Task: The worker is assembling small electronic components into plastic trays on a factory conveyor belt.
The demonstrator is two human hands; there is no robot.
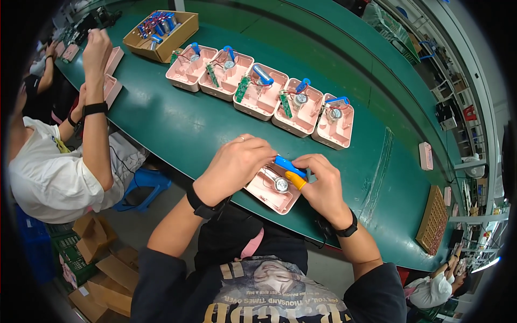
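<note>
A pink plastic housing (pixel 274 195) lies at the bench's near edge, with a round silver motor-like part (pixel 281 185) inside it. Above its far side is a blue cylindrical battery (pixel 290 166), held between both hands. My left hand (pixel 242 161) pinches the battery's left end, fingers closed. At the other end my right hand (pixel 323 180) grips it, a yellow finger cot (pixel 295 180) covering one digit. Beyond the hands stands a row of several pink housings (pixel 261 110), each with a blue battery, wires and a round silver part; green circuit boards show in most.
An open cardboard box (pixel 177 40) of blue batteries stands at the far left of the green bench (pixel 371 172). To the left a co-worker (pixel 64 167) sits with raised hands by more pink housings. A brown compartment tray (pixel 432 220) rests at the right.
</note>
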